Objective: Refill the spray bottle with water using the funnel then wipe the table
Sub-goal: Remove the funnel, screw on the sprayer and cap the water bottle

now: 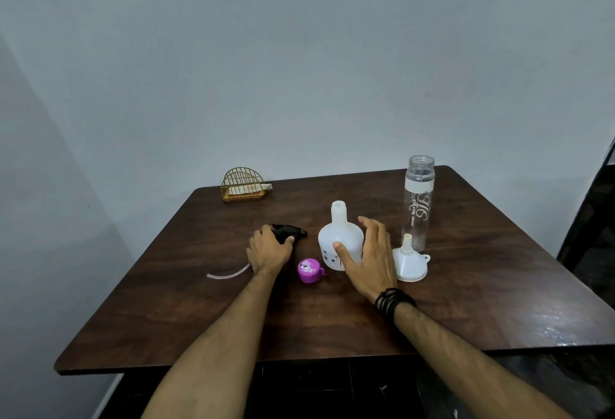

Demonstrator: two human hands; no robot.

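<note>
We see a dark brown wooden table [199,302] set against a pale grey wall [299,52]. Near its middle stands the white translucent plastic spray bottle [336,242], upright, its neck open and its head off. Our right hand [369,259] is spread around the bottle's right side: the thumb lies against the front of the body and the fingers curve beside it, loose and not clenched, and we cannot tell whether they press on the plastic. A black corded bracelet [394,300] wraps that wrist.

Our left hand [269,249] rests to the left of the bottle, fingers curled down over the black plastic trigger spray head [291,231], which lies on the tabletop with its nozzle pointing right. The head's thin clear dip tube [226,274] trails out to the left from under the hand.

Between the two hands, just in front of the bottle, lies a small purple plastic cap [310,270]. To the right of our right hand sits the white plastic funnel [410,260], mouth down and spout up. Just behind it stands a tall clear water bottle with white lettering [417,205], uncapped. At the far left edge of the table sits a gold wire napkin holder [243,184] with white napkins [246,189] inside.
</note>
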